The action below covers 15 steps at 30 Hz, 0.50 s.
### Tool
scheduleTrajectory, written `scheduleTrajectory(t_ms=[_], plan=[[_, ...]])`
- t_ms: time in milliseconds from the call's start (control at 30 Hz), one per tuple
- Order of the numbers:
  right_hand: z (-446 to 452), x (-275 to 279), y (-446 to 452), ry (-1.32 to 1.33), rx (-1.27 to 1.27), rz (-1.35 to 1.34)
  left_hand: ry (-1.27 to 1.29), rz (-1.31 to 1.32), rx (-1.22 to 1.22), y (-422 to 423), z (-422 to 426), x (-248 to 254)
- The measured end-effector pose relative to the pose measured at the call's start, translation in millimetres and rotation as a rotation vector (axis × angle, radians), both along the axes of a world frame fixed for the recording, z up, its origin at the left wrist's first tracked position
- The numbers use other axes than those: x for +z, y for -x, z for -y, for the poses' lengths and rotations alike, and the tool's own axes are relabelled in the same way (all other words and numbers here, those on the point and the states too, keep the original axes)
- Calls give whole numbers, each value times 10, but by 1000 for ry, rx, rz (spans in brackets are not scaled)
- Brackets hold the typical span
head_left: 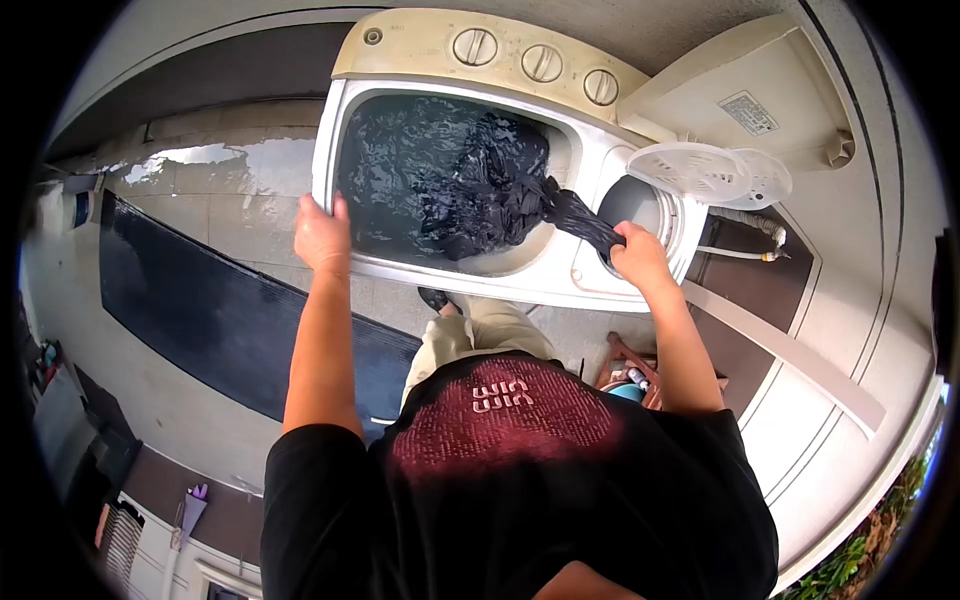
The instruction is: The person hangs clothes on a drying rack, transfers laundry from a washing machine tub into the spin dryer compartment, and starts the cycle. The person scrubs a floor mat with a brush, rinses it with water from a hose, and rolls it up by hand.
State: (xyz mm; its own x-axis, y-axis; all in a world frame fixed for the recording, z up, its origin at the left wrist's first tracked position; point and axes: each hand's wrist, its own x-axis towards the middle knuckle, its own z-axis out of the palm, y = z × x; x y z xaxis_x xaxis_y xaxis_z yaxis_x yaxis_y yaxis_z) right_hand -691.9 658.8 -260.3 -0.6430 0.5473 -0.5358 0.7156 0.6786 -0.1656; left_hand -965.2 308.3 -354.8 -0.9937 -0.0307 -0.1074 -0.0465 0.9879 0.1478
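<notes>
A twin-tub washing machine (470,283) stands in front of me, its wash tub full of dark water (395,170). Wet dark clothes (490,190) are bunched in the right part of that tub. My right hand (640,255) is closed on one end of a dark garment (583,220), which stretches from the bunch over the divider to the edge of the round spin tub (632,205). With fingers outside and thumb on top, my left hand (322,235) grips the machine's left rim. What kind of garment it is, I cannot make out.
Three dials (541,63) line the control panel. A raised lid (755,95) and a white perforated spin cover (690,170) rise at the right. A hose (745,222) runs behind the machine. By my legs stands a reddish-brown stool (622,358); a dark mat (220,310) lies left.
</notes>
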Motion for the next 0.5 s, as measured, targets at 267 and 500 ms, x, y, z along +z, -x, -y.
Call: scheduleTrajectory(t_ms=[267,500], plan=[[243,-211,581,-124,89,-59,-14,-2,-16,-11,-4,-33],[424,-323,1049,-347,732,217,1,-10,-8,-13,7,-55]])
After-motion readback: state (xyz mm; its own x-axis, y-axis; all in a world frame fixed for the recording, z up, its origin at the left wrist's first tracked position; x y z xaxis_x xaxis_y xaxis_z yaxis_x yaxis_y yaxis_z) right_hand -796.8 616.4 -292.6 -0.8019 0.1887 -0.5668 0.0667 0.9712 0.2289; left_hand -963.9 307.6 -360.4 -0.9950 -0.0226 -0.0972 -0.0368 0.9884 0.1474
